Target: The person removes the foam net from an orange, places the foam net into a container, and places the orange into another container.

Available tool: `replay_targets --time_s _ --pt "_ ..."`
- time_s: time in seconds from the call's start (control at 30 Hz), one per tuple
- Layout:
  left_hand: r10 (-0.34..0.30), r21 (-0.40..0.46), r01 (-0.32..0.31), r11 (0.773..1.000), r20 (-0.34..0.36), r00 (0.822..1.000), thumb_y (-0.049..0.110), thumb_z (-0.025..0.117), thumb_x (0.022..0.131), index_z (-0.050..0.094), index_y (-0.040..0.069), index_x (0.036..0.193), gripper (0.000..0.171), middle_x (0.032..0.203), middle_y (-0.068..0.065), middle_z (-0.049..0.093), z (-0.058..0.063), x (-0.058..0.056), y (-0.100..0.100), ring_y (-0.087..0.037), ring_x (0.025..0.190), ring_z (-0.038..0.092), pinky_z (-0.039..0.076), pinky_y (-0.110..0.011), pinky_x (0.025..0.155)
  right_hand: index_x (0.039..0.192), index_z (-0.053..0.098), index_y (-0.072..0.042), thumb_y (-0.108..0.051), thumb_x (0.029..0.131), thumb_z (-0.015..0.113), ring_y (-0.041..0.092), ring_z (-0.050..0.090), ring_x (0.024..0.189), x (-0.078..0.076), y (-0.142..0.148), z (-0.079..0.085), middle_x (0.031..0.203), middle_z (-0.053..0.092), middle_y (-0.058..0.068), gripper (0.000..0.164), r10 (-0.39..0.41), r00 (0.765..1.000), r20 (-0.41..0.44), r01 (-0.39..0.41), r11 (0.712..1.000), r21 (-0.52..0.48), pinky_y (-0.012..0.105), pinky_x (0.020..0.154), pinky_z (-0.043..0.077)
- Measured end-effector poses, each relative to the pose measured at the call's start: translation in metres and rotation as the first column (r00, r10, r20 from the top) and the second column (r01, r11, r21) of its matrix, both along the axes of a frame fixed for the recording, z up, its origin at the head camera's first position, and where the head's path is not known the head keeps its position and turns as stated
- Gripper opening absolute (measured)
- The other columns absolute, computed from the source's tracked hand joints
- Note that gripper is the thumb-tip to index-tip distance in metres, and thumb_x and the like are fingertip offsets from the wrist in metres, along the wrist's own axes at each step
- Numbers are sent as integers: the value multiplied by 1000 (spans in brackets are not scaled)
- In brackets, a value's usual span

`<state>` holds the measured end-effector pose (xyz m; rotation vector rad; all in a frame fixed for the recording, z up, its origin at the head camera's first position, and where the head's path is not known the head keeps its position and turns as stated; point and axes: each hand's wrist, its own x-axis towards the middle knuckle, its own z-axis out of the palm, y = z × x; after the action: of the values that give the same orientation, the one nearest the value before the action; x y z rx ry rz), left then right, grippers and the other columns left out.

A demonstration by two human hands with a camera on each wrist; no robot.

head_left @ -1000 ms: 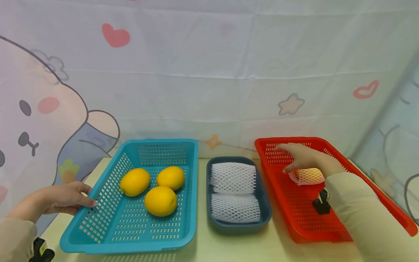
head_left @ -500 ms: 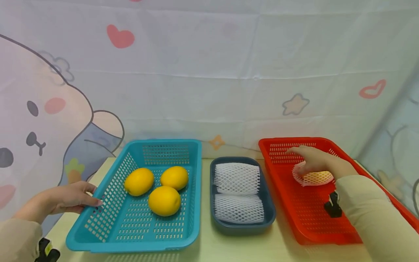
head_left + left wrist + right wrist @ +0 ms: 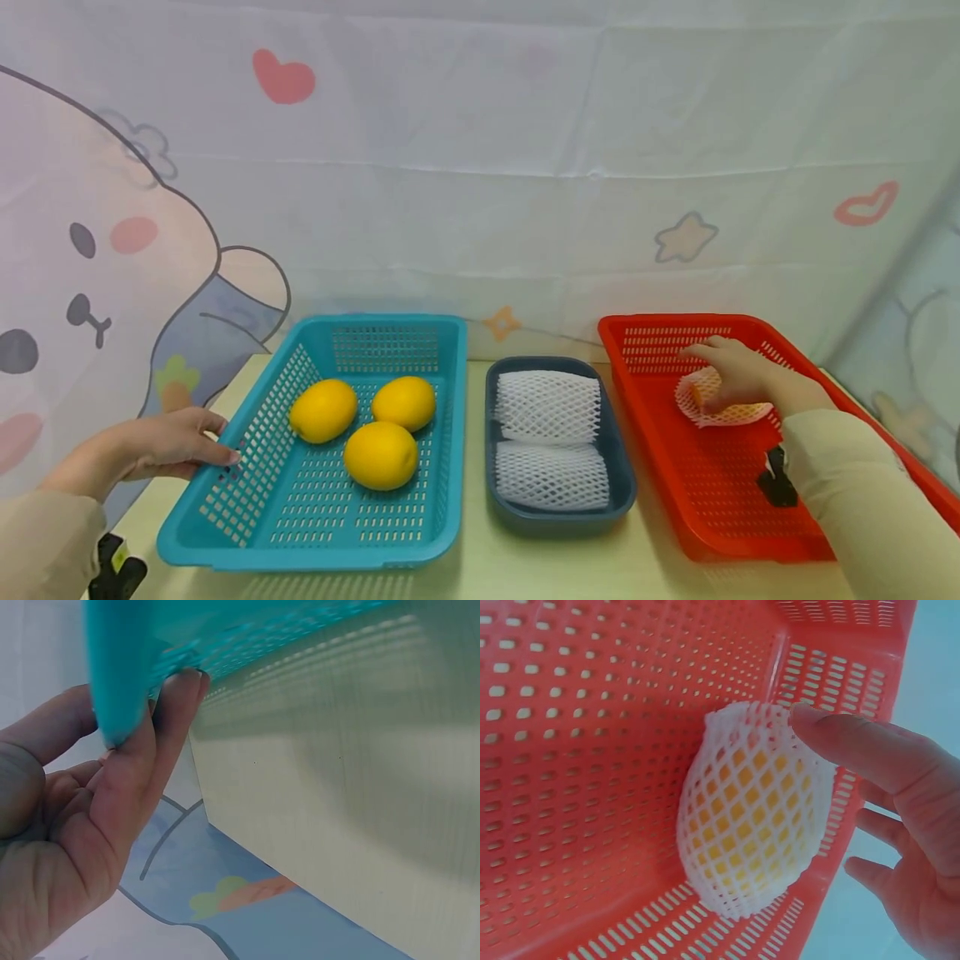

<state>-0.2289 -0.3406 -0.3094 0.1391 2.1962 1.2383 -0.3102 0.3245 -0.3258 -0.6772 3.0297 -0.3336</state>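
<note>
My left hand (image 3: 168, 442) grips the left rim of a turquoise plastic basket (image 3: 318, 560). In the left wrist view the rim sits between its thumb and fingers. Three yellow lemons, one of them the front lemon (image 3: 381, 456), lie in that basket. Over at the right, my right hand (image 3: 738, 375) is inside a red basket (image 3: 712, 483), above a yellow fruit in a white foam net (image 3: 754, 817). One digit touches the net's end in the right wrist view; the other fingers are loosely spread, apart from it.
Between the baskets stands a dark blue tray (image 3: 558, 527) with a rear stack of white foam nets (image 3: 550, 406) and a front stack (image 3: 551, 477). The pale tabletop (image 3: 510, 575) shows along the front. A printed cloth (image 3: 480, 167) hangs behind everything.
The whole head view has shifted slightly right. My right hand has moved a little off the netted fruit's end and lowered over it. The left hand keeps its grip on the basket rim.
</note>
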Motion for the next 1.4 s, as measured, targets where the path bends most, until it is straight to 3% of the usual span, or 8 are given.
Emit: replay_targets --time_s 0.23,0.57,0.87,1.1,1.4 --pt "16 -35 -16 999 -4 1000 5 57 90 44 -20 116 39 96 -14 65 3 1 2 -29 88 66 55 -42 77 127 50 1 -16 63 84 50 35 111 -1 5 -5 125 42 32 74 -20 1000 -9 20 1000 17 66 85 40" --pt "7 10 -7 1000 6 1000 5 58 90 41 -21 117 41 97 -14 65 -2 -2 2 -31 89 66 54 -43 78 125 51 0 -19 59 86 52 35 110 -3 17 -15 123 41 32 77 -83 996 22 83 997 7 69 86 36" --pt "-2 35 2 999 6 1000 5 58 90 42 -21 117 41 98 -15 66 -2 -2 -1 -31 89 66 54 -44 78 126 50 2 -21 56 87 53 35 111 -7 21 -22 122 41 33 82 -72 997 -23 72 997 20 70 87 34" --pt "3 30 -3 1000 11 1000 5 58 91 42 -21 117 41 98 -15 66 -2 0 -1 -31 89 66 54 -44 78 124 52 -1 -21 54 89 52 36 109 -11 23 -32 119 43 31 82 -46 998 -48 50 996 72 67 84 39" --pt "12 18 -12 1000 17 1000 5 57 91 40 -21 118 42 98 -15 65 -1 0 0 -31 90 66 54 -44 79 126 47 -3 -18 50 90 52 38 107 -15 32 -37 118 44 31 88 -57 998 -25 59 995 82 66 80 42"
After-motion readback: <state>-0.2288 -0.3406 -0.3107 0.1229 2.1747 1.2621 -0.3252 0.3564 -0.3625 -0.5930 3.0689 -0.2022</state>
